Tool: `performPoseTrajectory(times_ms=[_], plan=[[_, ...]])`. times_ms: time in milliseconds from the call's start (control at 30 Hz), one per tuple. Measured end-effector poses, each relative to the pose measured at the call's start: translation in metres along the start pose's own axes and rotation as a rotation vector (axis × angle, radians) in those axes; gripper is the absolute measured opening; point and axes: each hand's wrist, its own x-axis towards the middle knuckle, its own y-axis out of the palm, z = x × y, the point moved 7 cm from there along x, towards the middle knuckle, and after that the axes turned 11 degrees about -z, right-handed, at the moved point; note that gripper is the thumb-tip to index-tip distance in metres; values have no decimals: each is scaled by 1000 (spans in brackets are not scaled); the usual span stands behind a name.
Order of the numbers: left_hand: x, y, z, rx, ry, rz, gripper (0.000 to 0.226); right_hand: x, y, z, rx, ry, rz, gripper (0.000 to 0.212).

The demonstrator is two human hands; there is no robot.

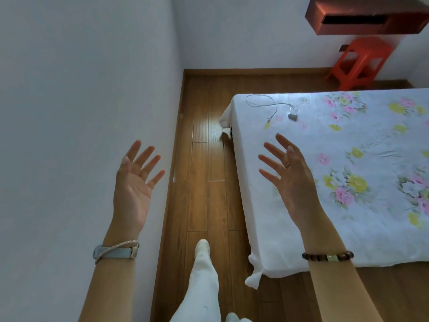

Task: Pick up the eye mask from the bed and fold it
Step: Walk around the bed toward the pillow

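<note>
Floral bed (348,145) lies under the spread, empty right hand (292,180); left hand (133,184) likewise.

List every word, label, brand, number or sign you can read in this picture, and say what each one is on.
None: no readable text shows anywhere in the view.
Charger plug on the bed: any marking is too small to read.
Watch band on the left wrist: no lettering visible.
Red stool and dark shelf: plain, no labels visible.
Both the left hand and right hand are open and empty.
</note>
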Motion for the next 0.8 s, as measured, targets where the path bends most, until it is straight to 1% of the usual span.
performPoseTrajectory(times_ms=[333,533,733,800], plan=[[161,36,-11,20,-25,83,51,130,86,4,47,0,-45,48],[235,62,-5,10,-46,110,49,197,107,7,56,11,-76,46],[312,98,10,25,-56,113,51,283,121,7,53,13,-89,55],[341,114,11,37,-47,114,51,317,127,8,48,5,-82,54]])
